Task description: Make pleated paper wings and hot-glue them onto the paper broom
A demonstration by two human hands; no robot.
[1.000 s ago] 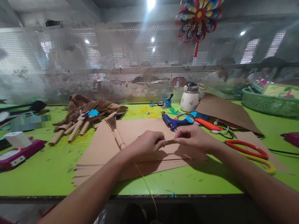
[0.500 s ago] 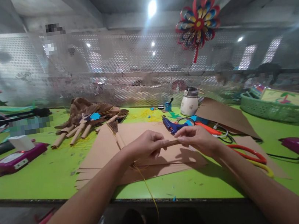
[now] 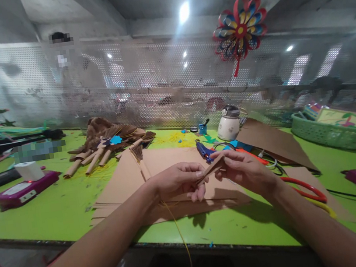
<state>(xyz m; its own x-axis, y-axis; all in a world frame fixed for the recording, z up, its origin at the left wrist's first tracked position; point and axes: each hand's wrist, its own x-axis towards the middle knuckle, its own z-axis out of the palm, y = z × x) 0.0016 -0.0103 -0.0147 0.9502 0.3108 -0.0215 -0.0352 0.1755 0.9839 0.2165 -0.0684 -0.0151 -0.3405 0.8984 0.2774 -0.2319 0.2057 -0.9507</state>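
Between my hands is a narrow folded strip of brown paper [image 3: 212, 168], tilted up toward the right. My left hand [image 3: 182, 180] pinches its lower left end. The fingers of my right hand [image 3: 241, 169] close on its upper right end. Below them lies a stack of brown paper sheets [image 3: 112, 187]. On the stack rests a rolled brown paper piece with a fringed top [image 3: 140, 161], its lower end behind my left arm. Yellow string [image 3: 178, 228] trails from near it over the table's front edge. A blue glue gun [image 3: 204, 151] sits just beyond my hands.
Brown paper rolls [image 3: 94, 160] lie heaped at the back left. Purple power strips [image 3: 27, 190] stand at both sides. Scissors with red and yellow handles [image 3: 306, 188], a white bottle [image 3: 228, 124] and a green basket [image 3: 333, 131] are to the right. A person stands behind the mesh screen.
The paper strip has turned from nearly level and edge-on to tilted, showing more of its folded face. My right hand has risen slightly relative to my left. The view has shifted a little.
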